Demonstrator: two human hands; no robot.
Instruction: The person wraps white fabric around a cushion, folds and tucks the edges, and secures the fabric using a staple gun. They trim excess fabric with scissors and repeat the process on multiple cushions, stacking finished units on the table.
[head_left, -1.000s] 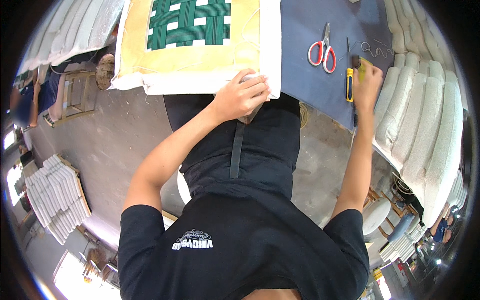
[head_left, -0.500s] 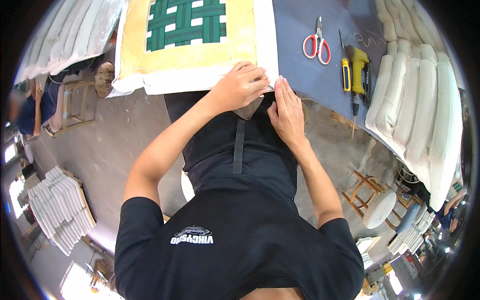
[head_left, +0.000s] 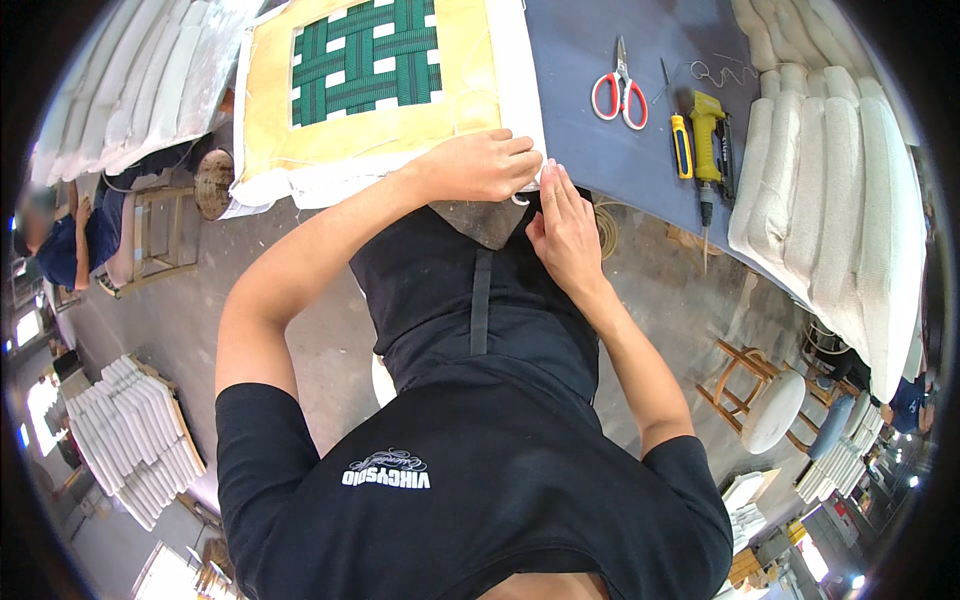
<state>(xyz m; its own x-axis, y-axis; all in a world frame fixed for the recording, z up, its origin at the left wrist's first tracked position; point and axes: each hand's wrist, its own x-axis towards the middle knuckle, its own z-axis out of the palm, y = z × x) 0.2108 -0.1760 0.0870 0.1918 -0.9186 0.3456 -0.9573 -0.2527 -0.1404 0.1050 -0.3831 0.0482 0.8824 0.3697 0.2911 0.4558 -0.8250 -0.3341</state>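
Note:
A seat pad (head_left: 270,170) lies at the table's front edge, with white cloth around a yellow layer and green woven webbing (head_left: 368,55) in the middle. At its near right corner my left hand (head_left: 488,165) is closed, knuckles up, pinching the white cloth; the fingertips are partly hidden. A small pale curl shows just under these fingers. My right hand (head_left: 568,225) presses against the same corner from the right, fingers stretched out and together, thumb apart. A grey-brown pointed flap (head_left: 485,222) hangs below the pad in front of my lap.
Red-handled scissors (head_left: 620,90), a yellow-handled tool (head_left: 682,147) and a yellow-green power driver (head_left: 706,150) lie on the blue-grey table (head_left: 610,165). White cushions (head_left: 820,180) are stacked at the right, more (head_left: 130,80) at the far left. A wooden stool (head_left: 760,395) stands behind on the right.
My left hand has curled more tightly and turned knuckles up at the corner, its elbow swinging outward. The pad appears slightly tilted. My right hand stays flat beside the corner.

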